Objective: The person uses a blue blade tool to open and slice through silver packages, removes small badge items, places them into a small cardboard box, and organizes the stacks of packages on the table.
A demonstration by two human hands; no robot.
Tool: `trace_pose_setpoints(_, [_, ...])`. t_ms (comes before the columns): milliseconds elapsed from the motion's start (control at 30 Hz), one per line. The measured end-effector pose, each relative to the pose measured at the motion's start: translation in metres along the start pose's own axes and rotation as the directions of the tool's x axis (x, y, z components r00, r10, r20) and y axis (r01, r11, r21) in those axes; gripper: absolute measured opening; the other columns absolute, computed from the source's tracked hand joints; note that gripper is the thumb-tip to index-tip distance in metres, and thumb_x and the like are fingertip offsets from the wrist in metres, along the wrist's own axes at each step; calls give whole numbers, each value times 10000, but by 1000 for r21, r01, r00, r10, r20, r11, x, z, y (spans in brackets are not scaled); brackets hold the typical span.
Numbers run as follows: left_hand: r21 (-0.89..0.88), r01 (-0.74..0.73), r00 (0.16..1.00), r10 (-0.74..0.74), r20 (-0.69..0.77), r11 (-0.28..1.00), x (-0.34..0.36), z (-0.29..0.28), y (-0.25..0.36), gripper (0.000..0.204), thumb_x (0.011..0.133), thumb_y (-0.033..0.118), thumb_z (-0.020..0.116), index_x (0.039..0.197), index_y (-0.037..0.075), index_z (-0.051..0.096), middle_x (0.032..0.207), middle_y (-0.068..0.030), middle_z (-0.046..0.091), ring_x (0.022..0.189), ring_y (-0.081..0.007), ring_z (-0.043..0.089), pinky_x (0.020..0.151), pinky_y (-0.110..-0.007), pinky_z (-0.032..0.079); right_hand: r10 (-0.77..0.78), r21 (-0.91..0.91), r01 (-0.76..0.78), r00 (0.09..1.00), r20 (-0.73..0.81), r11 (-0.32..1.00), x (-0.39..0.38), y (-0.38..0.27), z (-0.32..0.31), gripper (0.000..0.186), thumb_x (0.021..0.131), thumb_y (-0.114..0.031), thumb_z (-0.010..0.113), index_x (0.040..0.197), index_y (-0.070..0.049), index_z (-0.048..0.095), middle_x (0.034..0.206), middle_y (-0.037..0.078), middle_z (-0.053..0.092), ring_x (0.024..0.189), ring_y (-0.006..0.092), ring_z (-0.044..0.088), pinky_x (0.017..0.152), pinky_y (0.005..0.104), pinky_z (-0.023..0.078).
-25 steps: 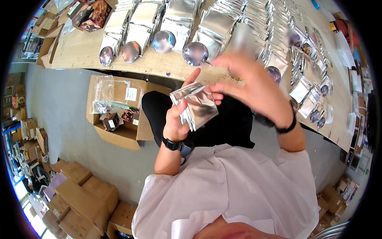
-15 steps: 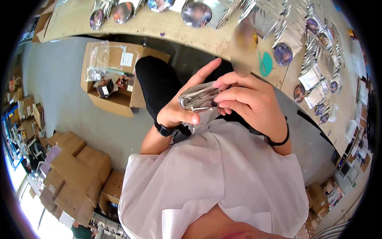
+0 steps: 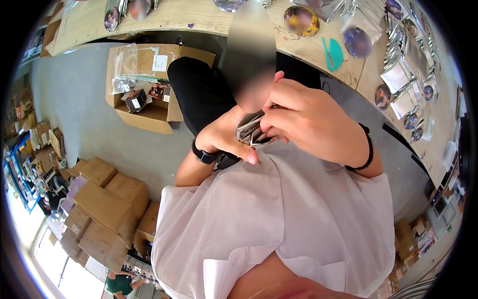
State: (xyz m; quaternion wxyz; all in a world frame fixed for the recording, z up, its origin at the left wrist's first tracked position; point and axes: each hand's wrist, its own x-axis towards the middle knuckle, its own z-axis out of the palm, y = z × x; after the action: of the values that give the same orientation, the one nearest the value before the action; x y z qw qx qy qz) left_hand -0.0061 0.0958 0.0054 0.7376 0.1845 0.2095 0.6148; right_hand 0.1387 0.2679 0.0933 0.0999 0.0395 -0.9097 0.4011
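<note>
My left hand (image 3: 221, 137) grips a bundle of silver foil packets (image 3: 249, 129) in front of my chest, its thumb along the near side. My right hand (image 3: 311, 119) has its bent fingers on the same packets from the right, partly covering them. A blurred patch hides what lies just above the bundle. Beyond my hands, on the wooden table (image 3: 84, 30), are round picture discs (image 3: 357, 41), rows of foil packets (image 3: 396, 74) and a teal plastic tool (image 3: 334, 52).
An open cardboard box (image 3: 144, 119) with clear bags and small boxes stands under the table, left of my dark-clad leg (image 3: 194, 94). Stacked cartons (image 3: 104, 209) are at the lower left. Another person in green (image 3: 119, 284) is at the bottom left edge.
My right hand has come from above the table onto the packets, and both hands have drawn the bundle toward my chest, tilting it. The table now sits higher in the view.
</note>
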Motion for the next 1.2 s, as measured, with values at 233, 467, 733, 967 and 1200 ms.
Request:
trace_pose_setpoints(233, [-113, -11, 1000, 11, -2, 994, 10, -12, -27, 982, 737, 473, 982, 1421, -71, 533, 1317, -293, 661, 1097, -386, 711, 933, -468, 563, 317, 231, -282, 939, -134, 931, 5, 11, -36, 69, 932, -19, 743, 950, -9, 677, 838, 125, 712, 752, 291, 695, 673, 377, 535])
trace_pose_setpoints(467, [-132, -5, 999, 1, -34, 991, 21, -6, -33, 1141, 663, 556, 995, 1485, -40, 474, 1241, -274, 661, 1013, -393, 723, 872, -470, 586, 323, 271, -285, 940, -106, 919, 10, 36, -31, 42, 979, -7, 729, 1002, 6, 695, 869, 86, 729, 777, 186, 699, 702, 304, 535])
trace_pose_setpoints(733, [-28, -4, 999, 3, -53, 1000, 22, -3, -25, 1157, 656, 516, 991, 1505, -41, 438, 1217, -283, 666, 1011, -399, 727, 858, -473, 589, 316, 336, -260, 941, -124, 905, 7, 35, -35, 35, 977, 17, 719, 1002, 11, 695, 875, 83, 729, 799, 182, 713, 723, 310, 550])
trace_pose_setpoints(967, [-70, -55, 998, 53, -28, 996, 22, 0, -16, 1435, 681, 393, 1000, 1735, 31, 96, 1285, -287, 675, 1028, -410, 746, 930, -496, 595, 351, 395, -363, 930, 106, 844, -3, 14, -25, 40, 925, -11, 753, 932, -32, 719, 855, 70, 721, 732, 196, 727, 660, 320, 565])
trace_pose_setpoints(1200, [-111, -50, 992, 36, -125, 993, 33, 6, -20, 1390, 704, 525, 974, 1711, 43, 146, 1346, -234, 656, 1126, -405, 722, 981, -501, 591, -18, 128, 31, 995, -99, 991, -31, 21, -4, 206, 877, -117, 821, 1032, -35, 715, 1103, 81, 647, 1007, 296, 650, 855, 403, 541])
